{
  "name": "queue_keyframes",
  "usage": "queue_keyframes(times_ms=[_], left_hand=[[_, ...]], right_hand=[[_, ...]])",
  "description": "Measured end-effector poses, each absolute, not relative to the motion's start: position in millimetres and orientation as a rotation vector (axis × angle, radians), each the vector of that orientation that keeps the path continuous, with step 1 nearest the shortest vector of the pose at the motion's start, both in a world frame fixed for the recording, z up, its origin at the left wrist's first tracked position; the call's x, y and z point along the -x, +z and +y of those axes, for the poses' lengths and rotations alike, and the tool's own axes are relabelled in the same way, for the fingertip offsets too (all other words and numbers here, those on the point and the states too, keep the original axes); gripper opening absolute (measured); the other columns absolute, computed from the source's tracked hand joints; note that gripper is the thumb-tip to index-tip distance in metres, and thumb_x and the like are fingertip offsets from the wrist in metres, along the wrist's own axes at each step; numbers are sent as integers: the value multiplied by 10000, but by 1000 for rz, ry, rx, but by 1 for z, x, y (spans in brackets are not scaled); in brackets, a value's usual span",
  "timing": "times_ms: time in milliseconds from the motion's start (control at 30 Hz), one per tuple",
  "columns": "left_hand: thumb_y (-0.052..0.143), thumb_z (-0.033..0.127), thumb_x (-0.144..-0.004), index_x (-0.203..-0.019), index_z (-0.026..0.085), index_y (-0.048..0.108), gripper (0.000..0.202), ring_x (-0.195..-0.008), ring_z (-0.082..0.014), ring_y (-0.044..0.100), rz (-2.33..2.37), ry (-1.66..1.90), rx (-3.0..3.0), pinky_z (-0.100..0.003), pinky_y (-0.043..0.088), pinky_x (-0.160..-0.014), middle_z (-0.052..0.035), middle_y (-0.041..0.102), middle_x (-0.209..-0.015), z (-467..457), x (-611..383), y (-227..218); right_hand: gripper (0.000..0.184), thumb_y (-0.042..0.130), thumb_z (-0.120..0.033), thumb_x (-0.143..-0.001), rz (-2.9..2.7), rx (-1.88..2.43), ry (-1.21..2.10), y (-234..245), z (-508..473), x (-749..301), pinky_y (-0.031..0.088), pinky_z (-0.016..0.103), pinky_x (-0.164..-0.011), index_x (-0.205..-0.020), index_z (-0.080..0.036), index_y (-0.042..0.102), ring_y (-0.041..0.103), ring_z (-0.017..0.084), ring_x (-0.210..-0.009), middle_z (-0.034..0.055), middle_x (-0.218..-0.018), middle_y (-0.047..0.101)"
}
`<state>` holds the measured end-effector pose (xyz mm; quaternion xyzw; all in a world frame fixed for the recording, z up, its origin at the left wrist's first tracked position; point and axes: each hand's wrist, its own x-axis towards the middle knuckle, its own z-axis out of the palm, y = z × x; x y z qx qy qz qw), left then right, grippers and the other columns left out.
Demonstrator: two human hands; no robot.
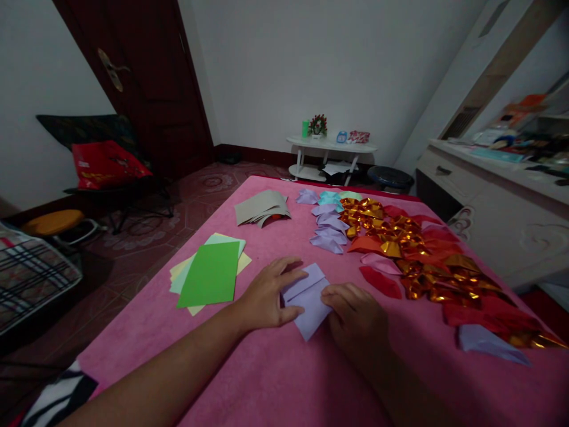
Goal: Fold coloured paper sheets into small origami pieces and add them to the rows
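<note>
A folded lilac sheet of paper (310, 299) lies on the pink tabletop cover (262, 373), with a crease and a folded band across its upper part. My left hand (271, 295) holds the sheet's left side, thumb and fingers parted over its edge. At the right edge, my right hand (355, 317) pinches the paper between thumb and curled fingers. To the left lies a bright green sheet (211, 273) on top of pale green and yellow sheets (244, 263). Beyond my hands is a fanned stack of grey paper (262, 207).
Folded lilac paper pieces (329, 228), shiny gold pieces (368, 213) and red pieces (380, 281) cover the table's right side. Behind stands a small white side table (331, 143). A dresser (480, 207) is at right, a chair with a red bag (106, 163) at left.
</note>
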<state>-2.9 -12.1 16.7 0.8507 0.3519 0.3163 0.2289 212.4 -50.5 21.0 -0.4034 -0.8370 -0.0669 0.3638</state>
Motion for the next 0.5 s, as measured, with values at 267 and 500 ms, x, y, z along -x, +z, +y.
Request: queue_keyframes(times_ms=[267,500], left_hand=[[553,145,-753,-1141,183,620,395,-983,-234,564,1122,852,-2409,-370,445,-880,-99,626,-1082,-12,-1,14],[498,115,-816,-1006,189,693,283,-852,-191,618,1275,950,-2236,-307,469,-794,-68,695,-911,-3,4,11]], right_hand=[[212,481,-9,-689,-2201,1028,-65,22,-53,-211,329,330,-618,-769,-187,565,512,192,-699,38,-744,630],[212,484,-6,-707,-2229,945,42,21,-53,-210,367,355,-692,-795,-181,563,503,193,-736,40,-768,622]])
